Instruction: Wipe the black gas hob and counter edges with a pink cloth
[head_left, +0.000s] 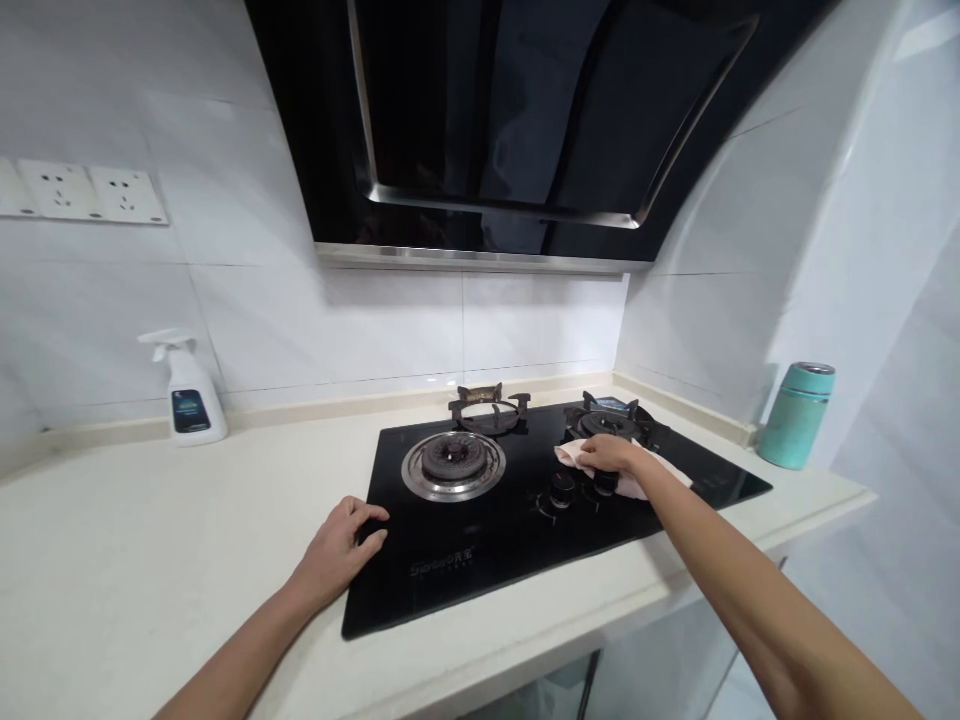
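Note:
A black glass gas hob is set into the countertop, with a steel-ringed left burner and a right burner under a cast-iron pan support. My right hand grips a pale pink cloth against the glass, just in front of that right burner and beside the control knobs. My left hand rests with its fingers spread on the near left edge of the hob, holding nothing.
A white spray bottle stands by the back wall on the cream countertop. A teal flask stands at the right end. A black range hood hangs above the hob, and wall sockets sit on the tiles at left.

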